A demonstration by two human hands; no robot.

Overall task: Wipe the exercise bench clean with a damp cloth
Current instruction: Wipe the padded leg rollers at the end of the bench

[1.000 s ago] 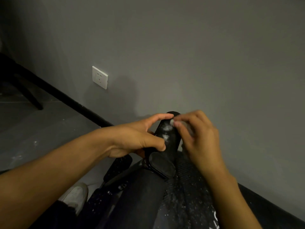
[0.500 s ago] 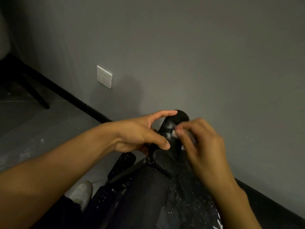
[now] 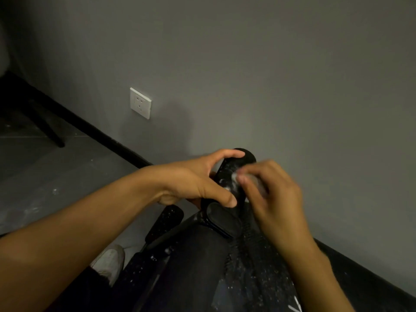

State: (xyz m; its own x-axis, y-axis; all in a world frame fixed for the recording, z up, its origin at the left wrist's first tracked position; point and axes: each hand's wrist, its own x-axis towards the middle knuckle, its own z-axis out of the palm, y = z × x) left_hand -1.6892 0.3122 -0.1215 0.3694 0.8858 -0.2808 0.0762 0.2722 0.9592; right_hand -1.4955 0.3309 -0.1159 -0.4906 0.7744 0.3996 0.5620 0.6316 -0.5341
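Sliding down from the far tip of the foam roller point(image 3: 226, 174) over the last second, my right hand point(image 3: 274, 199) had reached its middle, blurred mid-rub. Below me the dusty exercise bench point(image 3: 258, 278) ran toward the grey wall point(image 3: 292, 86). The roller rose at its far end, long axis pointing up and away from me, with white smears on its near face. My left hand point(image 3: 191, 183) steadied it from the left, forefinger curled over the top, thumb pressed low. My right fingers point(image 3: 247, 183), nearer the smears, pinched a small pale cloth point(image 3: 235, 176) against them. I judged the next stroke should follow that axis.
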